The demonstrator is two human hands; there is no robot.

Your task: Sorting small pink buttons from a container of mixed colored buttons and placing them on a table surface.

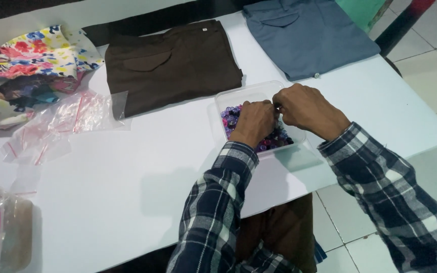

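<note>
purple beads (231,117); brown shirt (173,65); blue shirt (309,38); floral cloth (26,65)

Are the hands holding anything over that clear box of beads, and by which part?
It cannot be told. The left hand and right hand meet fingertip to fingertip above the clear plastic box of purple beads; anything pinched there is hidden.

Bare hands (279,116); long navy-and-white plaid flannel sleeves (218,212); brown trousers (284,227)

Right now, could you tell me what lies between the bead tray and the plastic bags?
Only bare white table, in the head view, between the tray and bags.
</note>
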